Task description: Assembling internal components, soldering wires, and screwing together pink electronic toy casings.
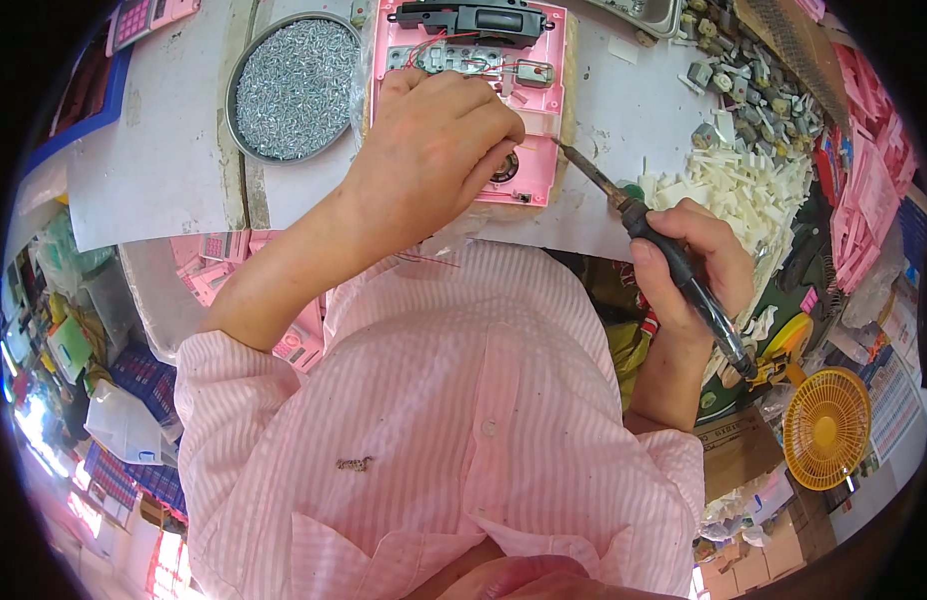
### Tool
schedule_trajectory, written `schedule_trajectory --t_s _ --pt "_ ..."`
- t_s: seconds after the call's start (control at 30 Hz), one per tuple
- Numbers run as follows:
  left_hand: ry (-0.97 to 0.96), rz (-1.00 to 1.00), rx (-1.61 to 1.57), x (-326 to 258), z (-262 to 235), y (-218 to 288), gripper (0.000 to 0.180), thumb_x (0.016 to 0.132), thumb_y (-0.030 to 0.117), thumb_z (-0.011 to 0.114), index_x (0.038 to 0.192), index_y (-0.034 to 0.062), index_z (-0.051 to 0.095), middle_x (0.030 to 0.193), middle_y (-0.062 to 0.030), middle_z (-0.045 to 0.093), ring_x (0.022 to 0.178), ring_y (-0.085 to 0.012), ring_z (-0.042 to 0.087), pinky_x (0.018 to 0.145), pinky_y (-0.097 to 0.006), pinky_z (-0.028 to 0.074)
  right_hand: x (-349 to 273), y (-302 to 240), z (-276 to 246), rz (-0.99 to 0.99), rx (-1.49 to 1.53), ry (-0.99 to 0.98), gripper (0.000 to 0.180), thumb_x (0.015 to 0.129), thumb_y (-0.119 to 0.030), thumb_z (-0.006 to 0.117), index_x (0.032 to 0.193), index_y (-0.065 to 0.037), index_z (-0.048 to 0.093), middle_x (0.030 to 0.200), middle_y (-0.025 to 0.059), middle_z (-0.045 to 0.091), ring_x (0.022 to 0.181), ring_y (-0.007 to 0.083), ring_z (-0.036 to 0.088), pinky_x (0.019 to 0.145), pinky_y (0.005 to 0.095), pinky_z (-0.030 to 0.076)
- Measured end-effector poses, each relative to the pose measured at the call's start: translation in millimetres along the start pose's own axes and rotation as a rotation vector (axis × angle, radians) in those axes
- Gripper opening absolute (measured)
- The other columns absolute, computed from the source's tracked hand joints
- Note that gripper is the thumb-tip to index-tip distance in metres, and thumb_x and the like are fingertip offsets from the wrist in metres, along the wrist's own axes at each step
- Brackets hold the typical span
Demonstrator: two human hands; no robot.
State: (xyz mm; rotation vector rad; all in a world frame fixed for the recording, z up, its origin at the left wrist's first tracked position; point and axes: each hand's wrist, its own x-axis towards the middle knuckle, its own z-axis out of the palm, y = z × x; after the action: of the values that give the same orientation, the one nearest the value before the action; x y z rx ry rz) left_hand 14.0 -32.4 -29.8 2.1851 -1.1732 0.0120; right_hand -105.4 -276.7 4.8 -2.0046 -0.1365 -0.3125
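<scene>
Left hand point(434, 130) pressed down, fingers curled, gripping the open pink plastic housing point(532, 120) with exposed wiring. Right hand point(689, 255) clenched around black-handled soldering iron point(674, 262), tip just right of housing. Light, brittle; best steadied by edges, clear of wires.

- Under your left hand point(434, 140) lies a pink housing point(539, 110) – smooth plastic with a slight sheen.
- Your right hand point(699, 255) grips a soldering iron point(674, 265): matt black handle, dull dark metal tip.
- The round tray point(246, 60) beside you looks like grey metal, filled with shiny metal screws point(296, 88).
- The white pieces point(744, 185) read as matt plastic.
- Your striped shirt point(454, 420) is soft woven cloth.
- The table point(144, 170) has a worn, scuffed white surface – matt.
</scene>
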Motion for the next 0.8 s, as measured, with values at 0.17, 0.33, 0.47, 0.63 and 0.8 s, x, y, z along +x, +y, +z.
schedule_trajectory --t_s 0.17,0.33,0.47,0.63,0.8 --pt "-0.076 0.043 0.095 0.8 -4.4 2.9 0.021 0.078 0.009 0.074 0.096 0.0091 0.063 0.095 -0.0042 0.060 0.091 -0.0245 0.058 0.082 -0.041 0.042 3.8 -2.1 3.2 -0.027 -0.037 -0.103 0.029 0.071 -0.002 0.083 0.096 -0.002 0.069 0.071 0.0072 0.066 0.053 0.0164 0.056 0.049 0.0268 0.041" --pt "-0.157 0.074 0.182 4.1 -7.0 3.8 0.024 0.074 0.009 0.075 0.094 0.0082 0.061 0.098 -0.0055 0.061 0.094 -0.0256 0.058 0.080 -0.041 0.044 5.2 -0.9 6.3 -0.043 -0.050 -0.141 0.028 0.070 -0.002 0.083 0.095 -0.002 0.070 0.073 0.0072 0.068 0.054 0.0167 0.058 0.049 0.0272 0.043" --pt "-0.156 0.086 0.218 5.6 -7.1 3.7 0.026 0.072 0.009 0.076 0.094 0.0074 0.061 0.098 -0.0061 0.061 0.094 -0.0261 0.058 0.079 -0.040 0.046 7.2 0.3 8.3 -0.064 -0.052 -0.146 0.028 0.070 -0.002 0.083 0.095 -0.002 0.070 0.073 0.0070 0.069 0.053 0.0166 0.057 0.048 0.0272 0.042" --pt "-0.159 0.082 0.226 5.9 -8.1 4.6 0.028 0.070 0.009 0.077 0.093 0.0072 0.061 0.097 -0.0060 0.060 0.092 -0.0259 0.058 0.077 -0.040 0.045 7.4 1.4 10.8 -0.049 -0.058 -0.151 0.028 0.071 -0.004 0.083 0.095 -0.004 0.070 0.071 0.0061 0.067 0.052 0.0162 0.056 0.047 0.0275 0.041" --pt "-0.138 0.051 0.231 5.2 -5.7 6.4 0.028 0.069 0.010 0.077 0.089 0.0080 0.058 0.091 -0.0053 0.057 0.088 -0.0251 0.056 0.073 -0.039 0.044 8.0 2.2 12.5 -0.047 -0.063 -0.147 0.028 0.072 -0.004 0.083 0.096 -0.006 0.070 0.069 0.0052 0.065 0.051 0.0161 0.055 0.047 0.0277 0.041"
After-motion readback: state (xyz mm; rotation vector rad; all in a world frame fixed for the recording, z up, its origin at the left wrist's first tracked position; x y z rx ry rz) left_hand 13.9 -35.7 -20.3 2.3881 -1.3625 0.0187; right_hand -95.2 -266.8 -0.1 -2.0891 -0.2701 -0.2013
